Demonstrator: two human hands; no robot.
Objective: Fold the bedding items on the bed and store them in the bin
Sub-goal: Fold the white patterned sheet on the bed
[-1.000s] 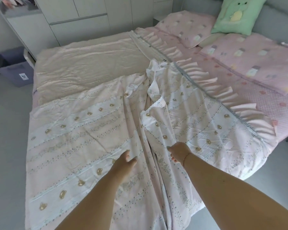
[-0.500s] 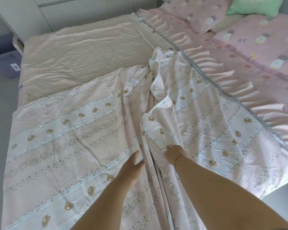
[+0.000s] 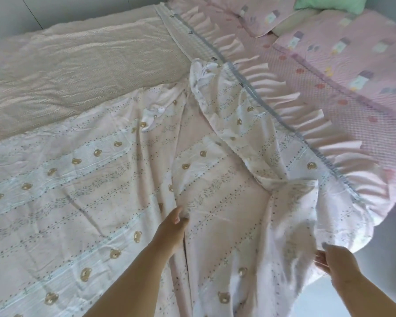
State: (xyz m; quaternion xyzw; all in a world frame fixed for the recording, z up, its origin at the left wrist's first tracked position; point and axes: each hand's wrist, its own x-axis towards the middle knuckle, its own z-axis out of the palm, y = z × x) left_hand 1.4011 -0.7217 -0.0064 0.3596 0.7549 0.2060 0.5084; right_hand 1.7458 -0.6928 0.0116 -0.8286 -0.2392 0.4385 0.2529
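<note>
Left hand (image 3: 173, 227) pinches, forearm extended; right hand (image 3: 336, 263) grips, arm outstretched

The sheet (image 3: 101, 184) was pale pink with white stripes and brown bear faces; at twelve o'clock a beige blanket (image 3: 82, 65); at two o'clock a pink checked, ruffled quilt (image 3: 343, 106).

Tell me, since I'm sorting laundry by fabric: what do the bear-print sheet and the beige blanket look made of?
Bear-print sheet: thin woven fabric, probably cotton, matte; it shows fine creases and drapes limply. Beige blanket: thicker, apparently waffle or crinkle weave with a ribbed, puckered surface, likely cotton; fibre cannot be confirmed.
</note>
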